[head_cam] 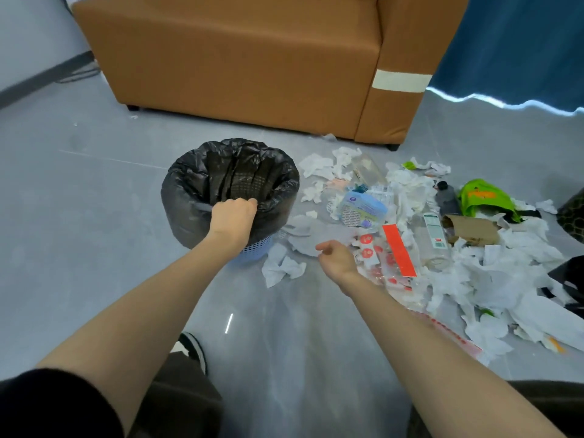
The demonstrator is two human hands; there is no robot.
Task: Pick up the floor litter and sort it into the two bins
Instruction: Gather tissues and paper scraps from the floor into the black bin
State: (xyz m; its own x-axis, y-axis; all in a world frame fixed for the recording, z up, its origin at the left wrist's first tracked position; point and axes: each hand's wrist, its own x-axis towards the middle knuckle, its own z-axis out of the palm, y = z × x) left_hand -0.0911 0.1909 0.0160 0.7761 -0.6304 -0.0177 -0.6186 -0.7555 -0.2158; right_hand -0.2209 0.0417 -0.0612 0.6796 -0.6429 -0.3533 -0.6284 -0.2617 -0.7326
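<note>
Litter (pixel 493 279) lies spread over the grey floor (pixel 94 191) on the person's right, a loose heap made mostly of crumpled white tissue. It reaches from the front corner of the brown sofa (pixel 252 64) down toward the right knee. A blue curtain (pixel 521 42) hangs beyond the sofa's armrest.

A round bin (pixel 252 248) of blue mesh stands left of the heap and just beside its nearest tissues. Its black liner (pixel 196 197) is folded over the rim, and nothing can be made out inside it.

The left hand (pixel 234 216) is on the bin's near edge, its fingers curled over the rim and clamped on the liner. The right hand (pixel 336 256) hovers low over the floor at the heap's near left edge. Its fingers are loosely bent and slightly apart, and they hold nothing.

Within the heap are:
- a bright green bag (pixel 483 197) at the far right
- a torn piece of brown cardboard (pixel 471 230) just in front of the bag
- a clear bottle (pixel 434 241) with a white label, lying on its side
- a blue and white packet (pixel 363 207) nearer the bin
- a red strip (pixel 398 249) between the packet and the bottle
- a small dark bottle (pixel 447 199) beside the green bag
</note>
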